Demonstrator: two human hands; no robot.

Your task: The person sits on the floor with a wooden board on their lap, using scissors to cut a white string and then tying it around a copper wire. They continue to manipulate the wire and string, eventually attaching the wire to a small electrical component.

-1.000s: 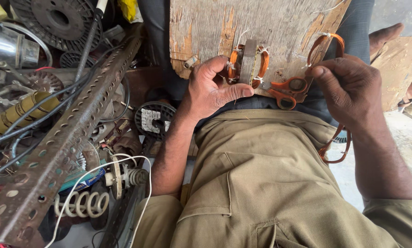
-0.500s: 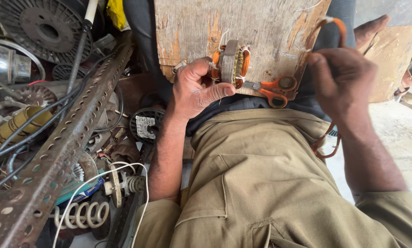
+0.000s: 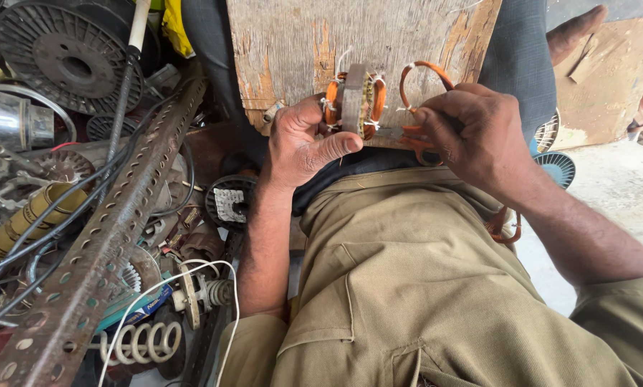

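A small motor stator (image 3: 355, 100), a grey laminated core wound with orange copper coils tied in white thread, is held upright against the lower edge of a worn wooden board (image 3: 300, 43) that rests over the lap. The stator is clamped by the left hand (image 3: 303, 143), with fingers curled behind its left side and the thumb stretched beneath it. A loop of orange copper wire (image 3: 425, 68) rising from the stator's right side is pinched by the right hand (image 3: 472, 136), its fingers closed together on the strand just beside the core. More orange wire (image 3: 506, 228) is seen hanging below the right wrist. Olive trousers (image 3: 421, 287) fill the lower part of the view. To the left, a heap of parts is spread: a long perforated metal angle bar (image 3: 113, 222) lying diagonally, a large black spool (image 3: 70, 61), a white coil spring (image 3: 138, 344), a white cable (image 3: 185, 276) and a small round winding (image 3: 229, 202) near the left forearm. A blue fan blade (image 3: 556, 168) is visible on the concrete floor at the right
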